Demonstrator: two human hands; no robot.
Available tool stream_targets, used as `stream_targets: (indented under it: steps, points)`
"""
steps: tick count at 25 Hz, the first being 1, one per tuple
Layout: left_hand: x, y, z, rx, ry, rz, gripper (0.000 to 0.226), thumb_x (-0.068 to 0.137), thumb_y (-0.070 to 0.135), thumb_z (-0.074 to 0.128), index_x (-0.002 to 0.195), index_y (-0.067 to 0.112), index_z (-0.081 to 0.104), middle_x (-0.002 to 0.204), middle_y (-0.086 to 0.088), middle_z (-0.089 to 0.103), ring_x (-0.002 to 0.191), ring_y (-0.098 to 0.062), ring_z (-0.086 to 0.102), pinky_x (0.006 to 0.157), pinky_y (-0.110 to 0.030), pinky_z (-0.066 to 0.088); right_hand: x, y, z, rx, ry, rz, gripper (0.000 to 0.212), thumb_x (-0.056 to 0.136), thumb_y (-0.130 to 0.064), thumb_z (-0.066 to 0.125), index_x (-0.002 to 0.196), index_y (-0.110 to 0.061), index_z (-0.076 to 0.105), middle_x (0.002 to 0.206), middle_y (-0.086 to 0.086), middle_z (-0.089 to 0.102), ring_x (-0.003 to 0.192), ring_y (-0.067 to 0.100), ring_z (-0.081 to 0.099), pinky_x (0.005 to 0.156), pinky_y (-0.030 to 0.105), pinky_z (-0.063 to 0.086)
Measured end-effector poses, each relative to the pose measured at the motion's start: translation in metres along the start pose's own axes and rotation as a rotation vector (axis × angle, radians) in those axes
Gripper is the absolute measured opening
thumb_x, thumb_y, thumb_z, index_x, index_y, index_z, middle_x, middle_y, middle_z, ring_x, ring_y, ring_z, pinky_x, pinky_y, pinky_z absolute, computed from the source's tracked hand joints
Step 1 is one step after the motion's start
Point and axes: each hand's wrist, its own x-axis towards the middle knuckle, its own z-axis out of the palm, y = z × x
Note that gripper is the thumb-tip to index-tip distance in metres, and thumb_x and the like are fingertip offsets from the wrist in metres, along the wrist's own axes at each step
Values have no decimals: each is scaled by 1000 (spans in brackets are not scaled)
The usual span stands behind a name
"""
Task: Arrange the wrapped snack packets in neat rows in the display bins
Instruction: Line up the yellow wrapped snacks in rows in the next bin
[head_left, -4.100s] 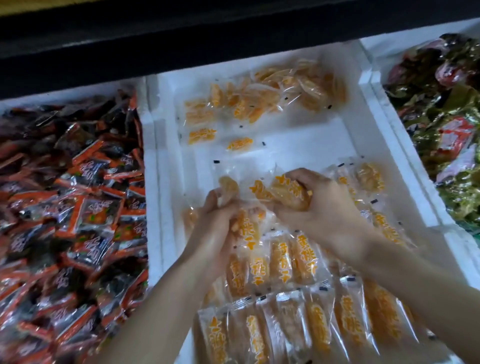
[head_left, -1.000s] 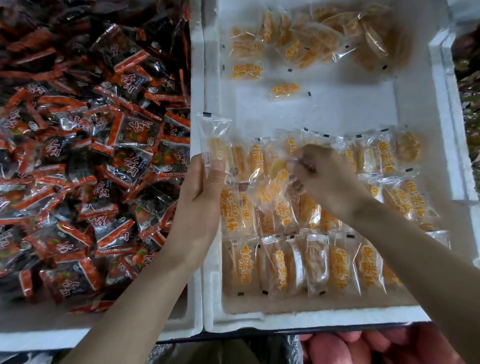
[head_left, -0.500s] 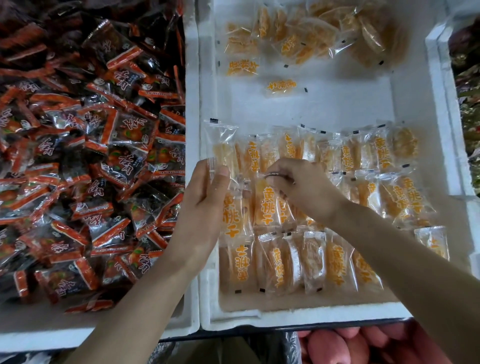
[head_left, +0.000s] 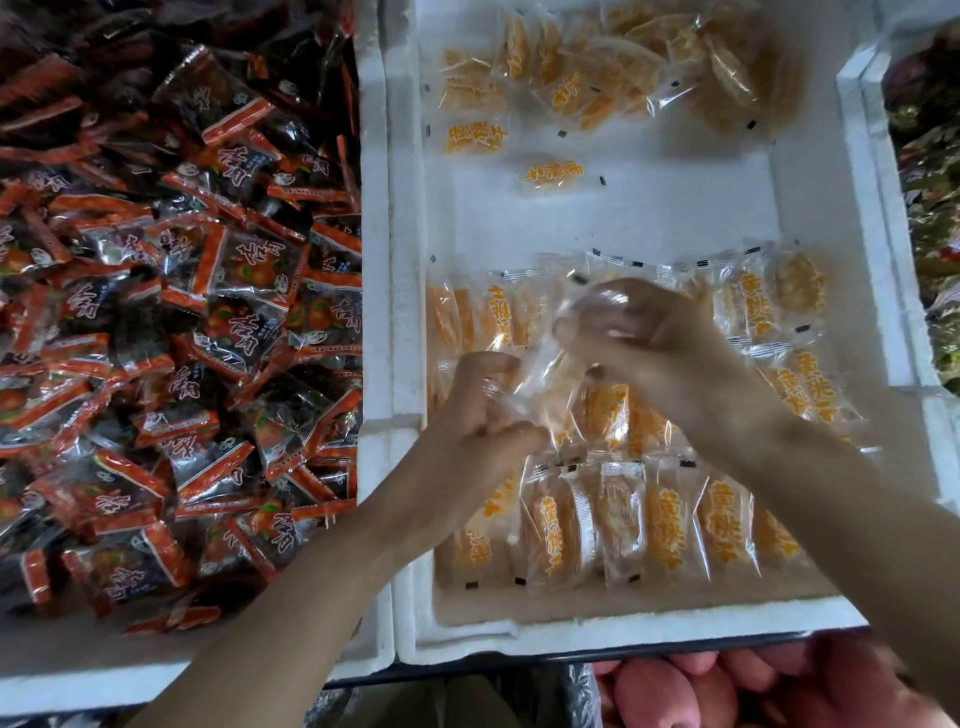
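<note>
From the head camera, both hands meet over the white foam bin (head_left: 404, 291). The left hand (head_left: 483, 421), at 7 o'clock from the bin's centre, has its fingers (head_left: 511, 434) curled and pinching the lower end of a clear-wrapped packet (head_left: 540, 387). The right hand (head_left: 649, 338) curls over the upper end, though blur hides the exact grip. The packet is tilted above the rows of orange packets (head_left: 670, 525), which fill the bin's 6 o'clock half. A loose heap (head_left: 623, 67) lies at 12 o'clock, with two stray packets (head_left: 475, 137) just below it. At 9 o'clock is a bin of red-and-black packets (head_left: 182, 312), and at 3 o'clock a bin of dark packets (head_left: 930, 208).
</note>
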Motion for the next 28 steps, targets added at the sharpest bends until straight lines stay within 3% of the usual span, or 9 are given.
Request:
stream_targets:
  steps: [3,6,8,10,12,17,20,24,28]
  points:
    - [6,-6,3,-244,163,-9,49,79,13,69,115,29,40,111,-17,56,109,-32,61,90,-37,51,-7,3,-20,111,257,-242,21,73,-9,76,75,-19,58,83,-4,71,83,13,70,79,28,56]
    - [11,-4,11,-353,242,-37,31,95,8,55,119,26,47,115,-19,59,104,-30,63,65,-26,48,-22,24,-18,145,113,-408,19,67,-6,78,73,-16,62,90,-2,71,94,17,68,86,28,53]
    - [15,0,18,-418,271,-58,22,97,10,50,113,25,56,94,-7,60,76,-19,62,55,-25,50,-29,42,-15,33,10,-426,17,69,-8,78,76,-15,65,102,-4,68,101,11,64,89,25,51]
    - [19,5,25,-506,287,-79,18,97,12,48,105,21,61,89,3,58,73,-12,52,51,-24,52,-35,53,-17,-168,-77,-459,16,71,-28,77,80,-24,65,116,-15,60,112,1,56,95,19,45]
    - [21,8,31,-539,262,-91,15,92,16,55,104,21,63,87,8,62,73,-9,54,55,-26,52,-39,57,-20,-212,-140,-426,21,70,-45,72,80,-28,66,119,-19,56,117,-2,52,99,17,41]
    - [27,7,44,-313,224,-77,40,81,-1,67,110,25,57,80,11,66,66,0,63,54,-15,45,-42,54,-28,64,124,-232,30,72,-8,76,90,-25,59,99,-2,59,94,3,61,76,15,51]
    - [30,10,53,-190,141,-21,39,83,-1,66,110,25,54,79,11,69,69,1,64,55,-12,45,-38,52,-36,204,141,32,40,71,-16,74,104,-25,54,91,-6,57,80,4,59,59,14,49]
    - [35,12,54,41,120,59,27,91,8,58,103,32,54,71,20,62,63,-4,53,59,-20,41,-29,52,-57,173,167,91,30,74,-12,74,99,-17,59,60,-13,55,58,5,57,55,18,49]
    - [56,13,39,15,343,78,22,91,7,59,102,25,58,77,16,59,62,1,52,58,-17,42,-15,58,-86,18,301,101,39,77,-17,75,108,-21,51,90,-3,60,68,16,65,65,32,56]
